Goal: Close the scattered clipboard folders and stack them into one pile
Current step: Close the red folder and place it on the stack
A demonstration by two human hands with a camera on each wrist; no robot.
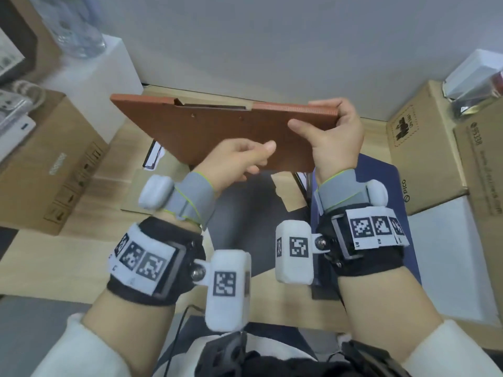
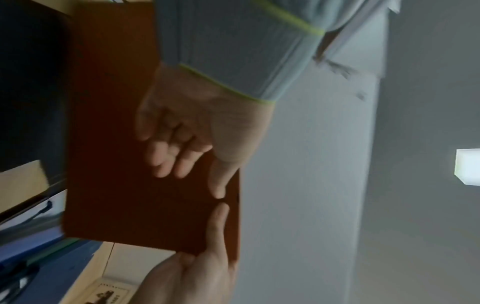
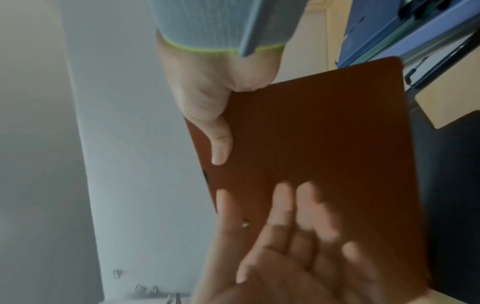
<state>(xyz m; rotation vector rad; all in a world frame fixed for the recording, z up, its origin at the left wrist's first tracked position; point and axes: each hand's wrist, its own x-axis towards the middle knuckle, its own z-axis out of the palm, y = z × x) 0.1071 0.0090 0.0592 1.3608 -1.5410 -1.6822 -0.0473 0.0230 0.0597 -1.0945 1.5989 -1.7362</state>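
Fingers of both hands grip brown clipboard folder (image 1: 217,131) above the desk.

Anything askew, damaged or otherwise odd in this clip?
Nothing stands out. Both hands, left and right, hold the closed brown folder tilted above the desk; black and blue folders lie below, undamaged.

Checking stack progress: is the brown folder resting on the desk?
No. In the head view both the left hand and right hand hold the brown folder in the air, above the desk.
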